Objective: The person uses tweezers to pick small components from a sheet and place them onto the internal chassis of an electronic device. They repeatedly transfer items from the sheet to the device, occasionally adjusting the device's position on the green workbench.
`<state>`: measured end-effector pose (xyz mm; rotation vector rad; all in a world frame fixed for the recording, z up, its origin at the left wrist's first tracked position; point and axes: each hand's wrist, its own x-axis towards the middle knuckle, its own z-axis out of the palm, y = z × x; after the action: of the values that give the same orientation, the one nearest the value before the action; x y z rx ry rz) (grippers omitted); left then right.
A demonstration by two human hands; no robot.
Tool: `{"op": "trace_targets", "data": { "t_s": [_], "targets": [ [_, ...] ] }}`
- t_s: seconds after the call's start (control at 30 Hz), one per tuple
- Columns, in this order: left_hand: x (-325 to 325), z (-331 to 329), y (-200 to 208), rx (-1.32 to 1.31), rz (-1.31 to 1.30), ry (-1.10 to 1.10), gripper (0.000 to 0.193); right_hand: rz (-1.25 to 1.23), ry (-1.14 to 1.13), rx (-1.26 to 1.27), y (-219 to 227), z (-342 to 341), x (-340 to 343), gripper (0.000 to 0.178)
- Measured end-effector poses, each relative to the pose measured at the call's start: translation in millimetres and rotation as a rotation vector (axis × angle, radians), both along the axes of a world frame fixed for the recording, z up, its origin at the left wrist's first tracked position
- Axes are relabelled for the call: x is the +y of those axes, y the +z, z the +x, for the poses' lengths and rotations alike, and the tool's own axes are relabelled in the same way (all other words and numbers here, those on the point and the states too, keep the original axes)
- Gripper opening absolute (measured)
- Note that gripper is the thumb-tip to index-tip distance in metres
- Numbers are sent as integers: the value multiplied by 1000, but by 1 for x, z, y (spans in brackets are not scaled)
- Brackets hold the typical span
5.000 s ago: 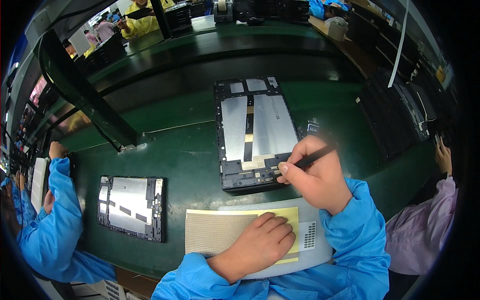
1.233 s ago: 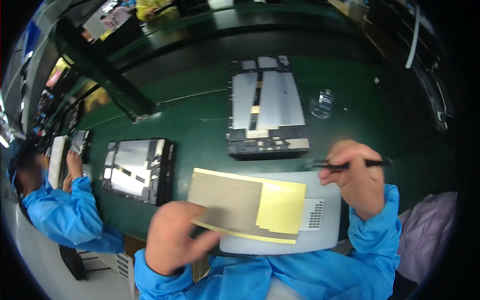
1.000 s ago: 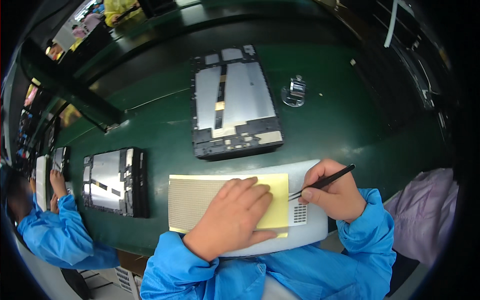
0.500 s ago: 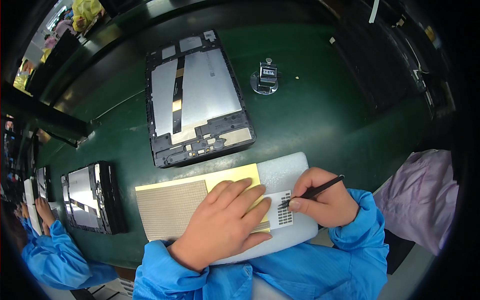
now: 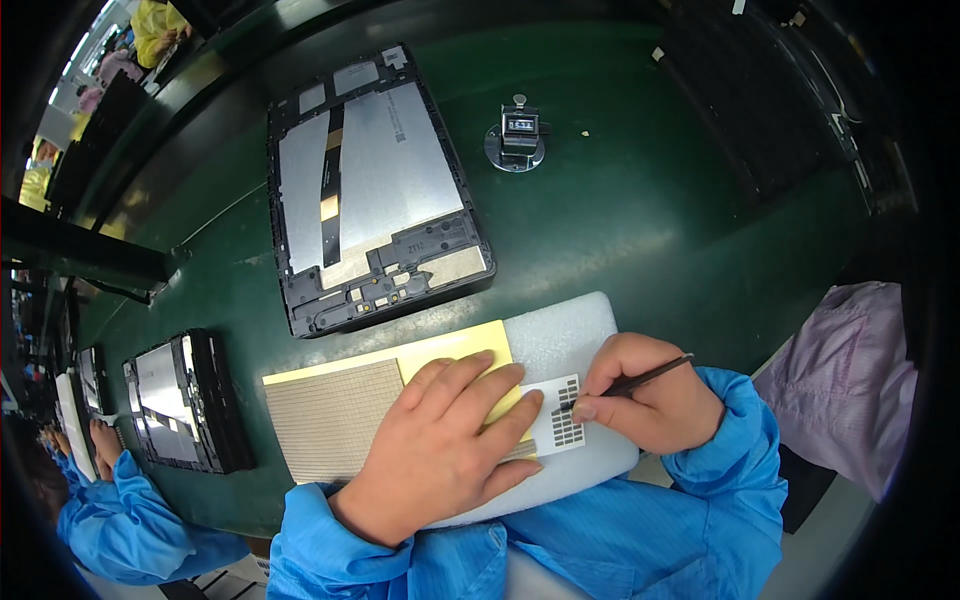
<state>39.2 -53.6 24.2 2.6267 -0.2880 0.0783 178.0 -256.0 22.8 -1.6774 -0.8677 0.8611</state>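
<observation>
My right hand pinches slim black tweezers. Their tip rests among small dark grey rectangular stickers on a white backing sheet. Spread flat, my left hand lies over a yellow sheet and a sheet of tan, grid-cut pieces. Its index fingertip reaches the edge of the white sheet. All these sheets lie on a pale foam pad, partly hidden under my left hand and the sheets.
Beyond the pad lies a stack of tablet-like screen frames, with a metal tally counter to its right. Another stack stands at left, near a blue-sleeved co-worker. Lilac cloth shows at right.
The view has shifted slightly, so the frames and counter sit a little higher and further left. The tweezer tip stays at the grey stickers, and my left hand remains flat on the sheets.
</observation>
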Motion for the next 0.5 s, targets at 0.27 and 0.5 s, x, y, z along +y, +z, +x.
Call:
{"op": "trace_targets", "data": {
  "t_s": [0.27, 0.5],
  "targets": [
    [1, -2, 0, -16, -16, 7, 53, 108, -110, 307, -3, 1, -1, 14],
    [7, -5, -6, -148, -156, -2, 43, 221, -188, 273, 18, 8, 20, 14]
  ]
}}
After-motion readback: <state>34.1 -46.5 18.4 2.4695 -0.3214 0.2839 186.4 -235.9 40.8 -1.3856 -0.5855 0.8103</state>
